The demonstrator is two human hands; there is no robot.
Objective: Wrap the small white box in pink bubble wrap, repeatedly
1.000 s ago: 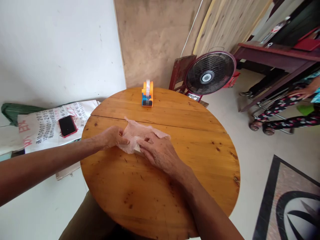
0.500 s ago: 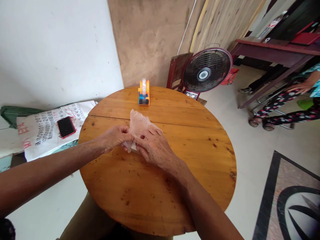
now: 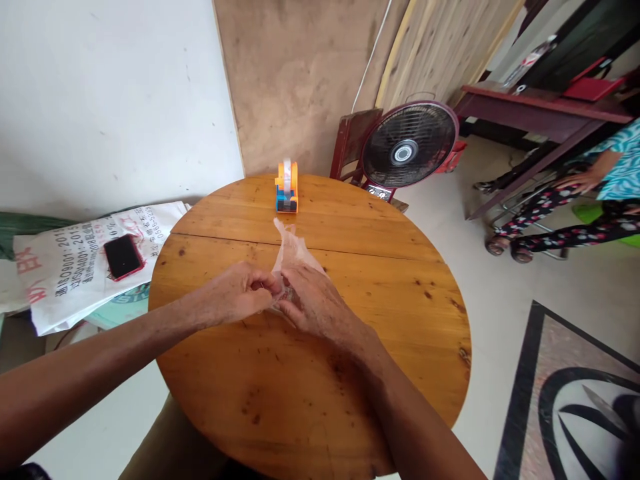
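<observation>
From where I stand, the round wooden table [image 3: 300,413] has a sheet of bubble wrap [image 3: 295,248] on it, a bit beyond the table's middle, one corner twisted up toward the far edge. The person's left hand [image 3: 237,290] pinches the wrap's near-left side, thumb and fingertips together on it. The right hand [image 3: 320,310] lies over the wrap's right part, its thumb apart from the forefinger; whether those fingers clamp anything underneath I cannot tell. The two hands almost meet over the table.

At the table's far edge stands an orange and blue tape dispenser [image 3: 287,190], with a clear roll in it.

The writing is mostly to the left of the table, on a white sack [image 3: 75,303]: black print reading ISO9001 and, below that, ISO14001, with Chinese characters, a number starting 0566 toward the table side, and big red letters at the outer end. A red-edged phone [image 3: 123,257] lies on the sack, its screen dark. A pale green thing [image 3: 133,297] peeks out beneath, its lettering partly covered.

Beyond the table, to the right, a fan [image 3: 404,153] is beside a dark red chair [image 3: 347,147]. Farther right of the table, a bottle [image 3: 530,61] stands on a desk [image 3: 530,107]; its red and white label is too small to read.
</observation>
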